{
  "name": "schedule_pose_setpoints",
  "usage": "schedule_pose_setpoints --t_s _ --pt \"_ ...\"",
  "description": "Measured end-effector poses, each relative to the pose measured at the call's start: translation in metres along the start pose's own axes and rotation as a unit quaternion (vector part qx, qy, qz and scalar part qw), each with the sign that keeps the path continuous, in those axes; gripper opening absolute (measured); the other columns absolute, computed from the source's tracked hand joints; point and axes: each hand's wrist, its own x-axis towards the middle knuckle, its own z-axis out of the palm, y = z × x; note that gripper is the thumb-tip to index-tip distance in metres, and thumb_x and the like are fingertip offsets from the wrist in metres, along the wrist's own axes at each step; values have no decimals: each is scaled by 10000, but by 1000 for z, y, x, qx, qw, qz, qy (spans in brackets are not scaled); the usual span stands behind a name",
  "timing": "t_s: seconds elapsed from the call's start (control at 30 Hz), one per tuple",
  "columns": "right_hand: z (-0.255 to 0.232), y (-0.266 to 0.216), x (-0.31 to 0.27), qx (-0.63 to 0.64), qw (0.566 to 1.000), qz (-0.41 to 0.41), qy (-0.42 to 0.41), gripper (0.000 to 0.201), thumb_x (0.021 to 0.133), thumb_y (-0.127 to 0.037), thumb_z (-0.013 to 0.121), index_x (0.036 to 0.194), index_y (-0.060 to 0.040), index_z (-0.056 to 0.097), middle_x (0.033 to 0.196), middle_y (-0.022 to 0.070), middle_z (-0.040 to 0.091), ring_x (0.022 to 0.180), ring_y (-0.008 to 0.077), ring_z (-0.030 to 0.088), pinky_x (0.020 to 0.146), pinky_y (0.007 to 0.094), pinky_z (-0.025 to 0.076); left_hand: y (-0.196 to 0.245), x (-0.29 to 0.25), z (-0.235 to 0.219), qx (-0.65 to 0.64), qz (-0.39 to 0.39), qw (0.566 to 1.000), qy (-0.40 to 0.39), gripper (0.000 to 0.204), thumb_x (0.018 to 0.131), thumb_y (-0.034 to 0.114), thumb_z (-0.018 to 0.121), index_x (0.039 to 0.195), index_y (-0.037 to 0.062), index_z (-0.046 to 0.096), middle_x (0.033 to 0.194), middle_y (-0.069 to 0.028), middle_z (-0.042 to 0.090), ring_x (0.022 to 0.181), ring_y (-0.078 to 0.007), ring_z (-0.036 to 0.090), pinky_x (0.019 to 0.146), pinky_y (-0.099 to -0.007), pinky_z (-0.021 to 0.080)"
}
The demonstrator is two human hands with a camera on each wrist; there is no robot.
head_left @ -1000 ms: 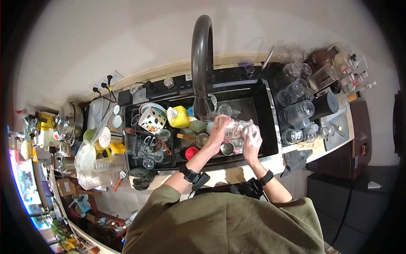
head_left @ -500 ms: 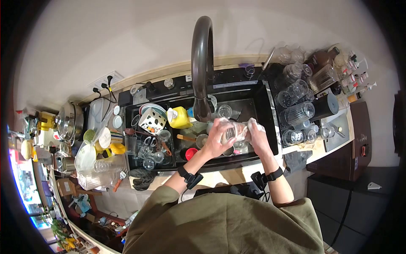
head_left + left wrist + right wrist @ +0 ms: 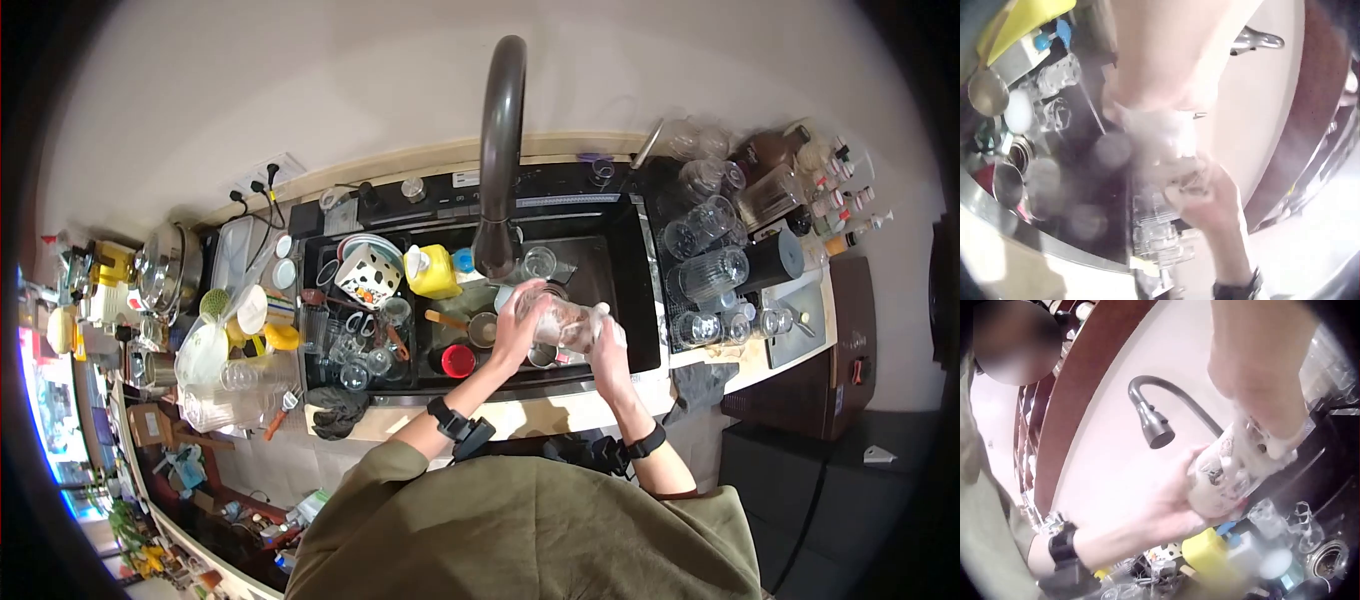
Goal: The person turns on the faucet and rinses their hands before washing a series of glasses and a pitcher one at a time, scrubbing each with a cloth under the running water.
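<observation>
A clear drinking glass point(image 3: 566, 324) coated in white suds lies sideways over the sink, and dark printed marks show on its wall in the right wrist view. My left hand point(image 3: 516, 328) grips one end, its fingers wrapped round the side. At the other end my right hand point(image 3: 608, 358) holds the glass, with foam point(image 3: 1279, 450) over its fingers. Whether a sponge sits inside that right hand I cannot tell. The left wrist view is hazy, but the glass point(image 3: 1163, 134) shows there between both hands.
A dark faucet point(image 3: 502, 150) arches over the black sink point(image 3: 628, 290). Inside stand a yellow bottle point(image 3: 430, 272), a red cup point(image 3: 458, 360) and several glasses. A rack point(image 3: 352, 270) of utensils is at left; washed-looking glasses point(image 3: 715, 275) crowd the right side.
The glass has turned and tilted between the hands, with the right hand shifting about its end. The head view has swung slightly, so the sink appears further right.
</observation>
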Motion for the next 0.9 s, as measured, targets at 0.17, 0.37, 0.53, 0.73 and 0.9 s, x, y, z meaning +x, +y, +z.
schedule_pose_setpoints --t_s 0.17,0.37,0.53,0.73,0.9 --pt "-6 -65 -31 -163 880 -342 -287 417 737 -147 630 1099 26 516 1030 199 570 949 354 557 846 405 448 19 16 -15 -37 -164 982 -81 271 823 140 642 1041 -21 640 976 -47 652 901 -94 582 825 -235 445" --pt "1 -29 -20 -232 839 -367 -328 446 709 -97 611 1121 24 493 1045 228 562 964 368 553 828 398 463 9 11 -12 -26 -183 981 -65 276 811 122 657 1035 -38 646 954 -71 665 896 -103 602 816 -243 466" --pt "4 -17 -26 490 774 188 -354 503 666 -57 611 1147 26 488 1108 172 553 963 266 567 862 328 471 -2 5 -24 -139 -15 982 -129 311 846 136 593 1112 -23 611 984 -66 643 922 -111 576 850 -263 448" --pt "6 -25 -27 544 749 229 -301 523 672 -61 606 1168 31 471 1106 140 549 956 227 556 861 309 462 13 10 -26 -127 -4 977 -168 384 855 187 591 1186 -8 578 1020 -67 639 967 -120 569 873 -279 456" --pt "0 -58 -22 -105 899 -281 -319 532 695 -115 622 1183 38 476 1071 145 582 995 278 567 856 350 446 41 13 -21 15 -148 967 -205 451 838 289 628 1213 47 568 1038 -56 625 930 -120 558 776 -275 478"
